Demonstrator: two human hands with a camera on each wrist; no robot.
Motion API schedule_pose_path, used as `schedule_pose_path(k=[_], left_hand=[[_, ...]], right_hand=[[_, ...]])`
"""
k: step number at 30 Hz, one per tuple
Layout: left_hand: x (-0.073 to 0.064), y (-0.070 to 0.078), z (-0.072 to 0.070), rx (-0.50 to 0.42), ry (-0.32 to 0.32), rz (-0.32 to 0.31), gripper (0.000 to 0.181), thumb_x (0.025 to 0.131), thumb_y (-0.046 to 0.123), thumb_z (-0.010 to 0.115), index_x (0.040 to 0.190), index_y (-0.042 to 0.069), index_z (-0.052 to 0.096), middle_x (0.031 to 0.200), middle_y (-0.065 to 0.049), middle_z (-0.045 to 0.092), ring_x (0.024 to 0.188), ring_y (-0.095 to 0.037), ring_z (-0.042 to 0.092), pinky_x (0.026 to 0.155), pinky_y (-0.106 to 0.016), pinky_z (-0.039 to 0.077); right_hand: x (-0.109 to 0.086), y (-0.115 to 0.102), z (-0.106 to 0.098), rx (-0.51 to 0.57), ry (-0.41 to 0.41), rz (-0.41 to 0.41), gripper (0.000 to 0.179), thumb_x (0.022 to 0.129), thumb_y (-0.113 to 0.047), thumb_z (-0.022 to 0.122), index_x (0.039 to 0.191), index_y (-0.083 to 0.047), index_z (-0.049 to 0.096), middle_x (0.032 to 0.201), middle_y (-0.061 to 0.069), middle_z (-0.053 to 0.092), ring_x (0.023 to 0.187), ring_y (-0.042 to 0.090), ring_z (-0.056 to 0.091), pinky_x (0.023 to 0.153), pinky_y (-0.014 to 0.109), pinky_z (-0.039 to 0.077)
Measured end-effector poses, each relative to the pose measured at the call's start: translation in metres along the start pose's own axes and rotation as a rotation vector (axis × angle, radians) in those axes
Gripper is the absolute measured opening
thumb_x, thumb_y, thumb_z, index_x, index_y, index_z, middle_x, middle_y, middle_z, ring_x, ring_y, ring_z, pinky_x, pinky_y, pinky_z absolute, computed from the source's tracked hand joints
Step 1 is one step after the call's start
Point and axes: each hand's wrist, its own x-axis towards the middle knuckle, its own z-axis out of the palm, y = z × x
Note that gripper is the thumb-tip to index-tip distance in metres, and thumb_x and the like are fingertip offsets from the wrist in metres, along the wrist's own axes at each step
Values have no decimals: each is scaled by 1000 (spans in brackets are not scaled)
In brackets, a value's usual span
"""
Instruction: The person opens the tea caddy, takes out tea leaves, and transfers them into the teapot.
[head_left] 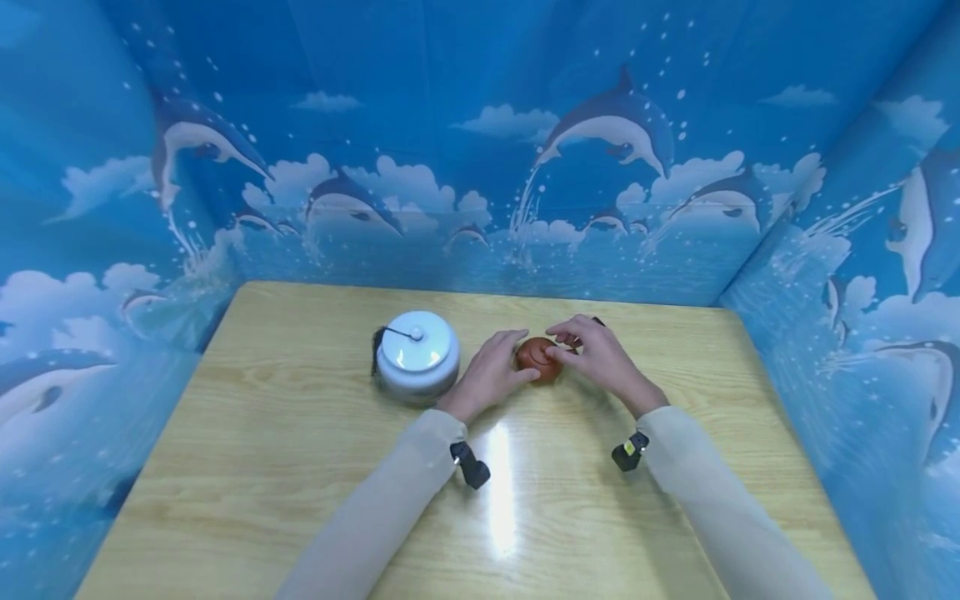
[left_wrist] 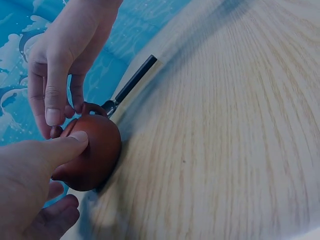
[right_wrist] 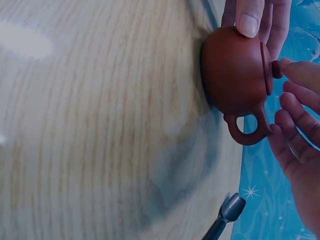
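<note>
Nearest the person, bare wooden table [head_left: 315,467] lies in front of both sleeves. Beyond it the two hands meet on a small brown clay teapot [head_left: 537,359] standing on the wood. The left hand [head_left: 491,375] steadies it, thumb curled over the pot's shoulder and the other fingers [right_wrist: 272,22] behind its body. The right hand [head_left: 600,354] comes down from above: its fingertips [left_wrist: 54,116] pinch the little lid knob, with the loop handle just under those fingers. The lid looks seated, so as I judge it the pot is held and the lid gripped but not yet lifted; everything after that is left. Just beyond the right fingers lies a dark-handled metal tool [left_wrist: 131,85], untouched. Left of the left fingers stands a white lidded container [head_left: 417,354], closed and apart from both hands
</note>
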Motion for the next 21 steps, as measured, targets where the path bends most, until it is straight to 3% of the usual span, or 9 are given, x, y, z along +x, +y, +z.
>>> schedule_pose_path(k=[15, 21], left_hand=[[2, -6, 4, -54, -24, 0, 72, 103, 37, 78, 164, 11, 49, 165, -11, 54, 154, -30, 51, 129, -46, 44], [2, -9, 4, -54, -25, 17, 73, 103, 37, 78, 164, 10, 49, 164, -12, 55, 153, -30, 52, 129, -46, 44]], right_hand=[[0, -2, 4, -13, 5, -6, 24, 103, -22, 79, 123, -10, 80, 113, 8, 73, 101, 24, 69, 87, 45, 62], [0, -2, 5, -9, -5, -5, 21, 103, -22, 79, 119, -10, 81, 113, 8, 73, 103, 25, 70, 92, 48, 64]])
